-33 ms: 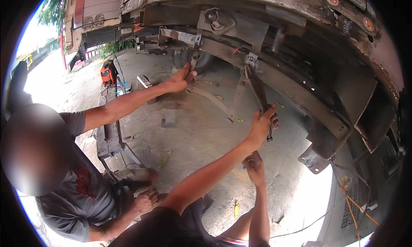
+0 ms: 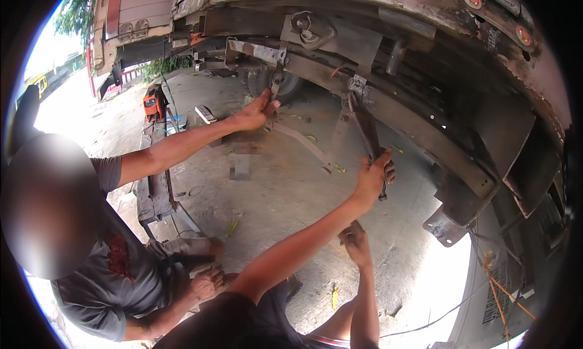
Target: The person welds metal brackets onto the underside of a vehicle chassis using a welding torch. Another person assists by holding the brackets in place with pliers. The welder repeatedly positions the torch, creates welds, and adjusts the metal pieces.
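Observation:
My left hand (image 2: pixel 371 178) is wrapped round a dark metal tool (image 2: pixel 365 124) that looks like locking pliers, with a screw knob at its lower end. Its upper end meets the long metal beam (image 2: pixel 425 130) at a rough, pale grey patch (image 2: pixel 357 85). Below it, my right hand (image 2: pixel 355 243) hangs with curled fingers; what they hold, if anything, is hidden. At the left, a co-worker's outstretched hand (image 2: pixel 258 113) grips a flat metal strip (image 2: pixel 276 85) hanging from the beam. From there a thin angled bar (image 2: pixel 300 141) runs down toward an upright flat bar (image 2: pixel 340 130).
A rusty vehicle body (image 2: pixel 419 3) hangs overhead, with a wheel (image 2: pixel 288 85) behind the beam. The co-worker (image 2: pixel 115 270) crouches close at my left. Beyond stand a bench (image 2: pixel 152 197) and an orange machine (image 2: pixel 153 103) with cables. A holed bracket (image 2: pixel 446 227) juts down at right.
My right hand has dropped slightly and shifted a little left, away from my left hand. The left hand's grip on the tool and the co-worker's outstretched hand look the same.

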A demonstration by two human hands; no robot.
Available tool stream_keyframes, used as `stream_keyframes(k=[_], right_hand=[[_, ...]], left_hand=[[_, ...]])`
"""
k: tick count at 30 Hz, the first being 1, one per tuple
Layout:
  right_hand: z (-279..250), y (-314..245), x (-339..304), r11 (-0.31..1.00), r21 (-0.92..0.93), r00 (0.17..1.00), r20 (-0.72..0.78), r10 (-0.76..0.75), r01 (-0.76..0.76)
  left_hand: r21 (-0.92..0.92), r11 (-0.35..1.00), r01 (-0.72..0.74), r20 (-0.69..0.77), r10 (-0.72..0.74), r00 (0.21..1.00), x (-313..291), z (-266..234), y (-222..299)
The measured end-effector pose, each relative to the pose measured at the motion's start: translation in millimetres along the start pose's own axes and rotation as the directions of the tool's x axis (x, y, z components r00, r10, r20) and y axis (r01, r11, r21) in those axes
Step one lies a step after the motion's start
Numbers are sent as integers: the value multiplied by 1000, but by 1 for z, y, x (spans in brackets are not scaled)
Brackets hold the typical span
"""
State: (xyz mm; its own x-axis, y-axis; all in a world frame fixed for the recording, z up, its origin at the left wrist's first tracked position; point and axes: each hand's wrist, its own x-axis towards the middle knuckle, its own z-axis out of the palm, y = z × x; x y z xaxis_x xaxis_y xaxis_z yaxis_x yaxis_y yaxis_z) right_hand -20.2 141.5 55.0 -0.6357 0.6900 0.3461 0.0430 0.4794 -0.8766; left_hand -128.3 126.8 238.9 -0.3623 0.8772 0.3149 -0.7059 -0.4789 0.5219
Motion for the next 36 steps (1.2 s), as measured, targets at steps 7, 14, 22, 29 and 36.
stream_keyframes(k=[7,14,22,29,36], right_hand=[[72,165,-89,792,-299,700,370,610,-532],[118,233,-169,614,-362,463,423,779,-702],[112,240,-187,632,-249,545,339,767,-734],[112,242,-221,585,-231,510,313,801,-778],[115,246,-228,574,-271,492,315,811,-772]], left_hand=[[-64,997,-37,59,41,997,12,-3,-7],[-25,998,-51,53,52,997,10,-1,-5],[-9,999,-40,15,40,999,8,4,-3],[-29,998,-58,65,60,996,9,0,-4],[-43,999,-28,-7,28,1000,11,2,-7]])
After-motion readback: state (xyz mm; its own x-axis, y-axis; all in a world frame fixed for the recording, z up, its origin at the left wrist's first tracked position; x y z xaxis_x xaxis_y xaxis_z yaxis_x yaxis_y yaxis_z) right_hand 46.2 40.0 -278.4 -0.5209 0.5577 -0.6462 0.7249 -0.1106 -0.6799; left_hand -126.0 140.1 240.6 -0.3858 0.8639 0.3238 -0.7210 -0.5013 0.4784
